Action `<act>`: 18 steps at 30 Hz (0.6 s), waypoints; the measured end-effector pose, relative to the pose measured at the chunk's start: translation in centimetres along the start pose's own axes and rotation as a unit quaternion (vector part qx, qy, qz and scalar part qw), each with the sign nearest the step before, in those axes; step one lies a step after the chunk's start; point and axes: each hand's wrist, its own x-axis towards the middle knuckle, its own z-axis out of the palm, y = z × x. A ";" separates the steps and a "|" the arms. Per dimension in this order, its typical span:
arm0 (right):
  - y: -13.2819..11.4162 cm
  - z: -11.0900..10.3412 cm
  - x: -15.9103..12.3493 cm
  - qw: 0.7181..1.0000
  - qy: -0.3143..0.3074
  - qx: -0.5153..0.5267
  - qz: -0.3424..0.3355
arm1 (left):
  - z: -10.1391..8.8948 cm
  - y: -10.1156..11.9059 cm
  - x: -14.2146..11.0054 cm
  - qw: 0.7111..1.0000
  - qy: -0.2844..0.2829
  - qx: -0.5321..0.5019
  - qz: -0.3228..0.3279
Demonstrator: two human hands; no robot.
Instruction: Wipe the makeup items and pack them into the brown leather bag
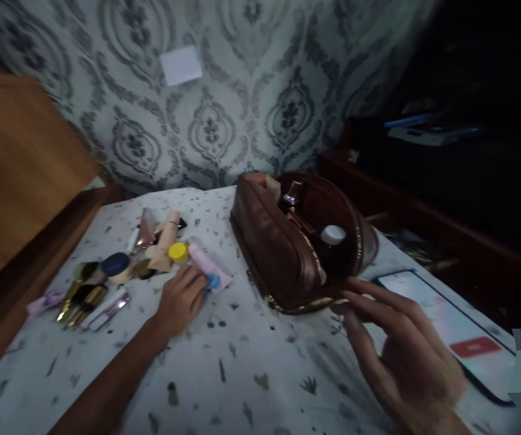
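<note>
My left hand [181,300] is low over the cloth with its fingers bent, and their tips close on a small blue item [212,281]. That item overlaps a pale pink squeeze tube [206,260]; its exact kind is too blurred to tell. A small yellow-capped pot [178,252] sits just beyond the knuckles. On the right, a brown cosmetic bag [271,241] lies unzipped, with a white-capped bottle [333,235] and other items inside. My right hand [400,350] has its fingers stretched toward the bag's near zipper edge, holding nothing I can see. Whether the fingertips touch it is unclear.
Left of my left hand lie a beige tube [167,241], a blue-lidded jar [116,266] and several slim cosmetics [86,302]. A phone with a lit screen [450,329] lies beside my right hand. A wooden panel [20,175] borders the left; patterned wallpaper [237,103] rises behind.
</note>
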 end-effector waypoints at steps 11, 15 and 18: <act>-5.3 8.6 -0.2 0.959 -0.248 0.085 -0.107 | -2.8 0.8 -1.0 0.983 -0.149 0.052 -0.089; -6.1 13.0 -0.4 0.952 -0.297 0.011 -0.077 | -2.8 0.8 -1.9 0.979 -0.118 0.067 -0.151; -5.7 15.1 -0.7 0.952 -0.300 -0.021 -0.048 | -2.6 0.4 -2.1 0.971 -0.080 0.090 -0.209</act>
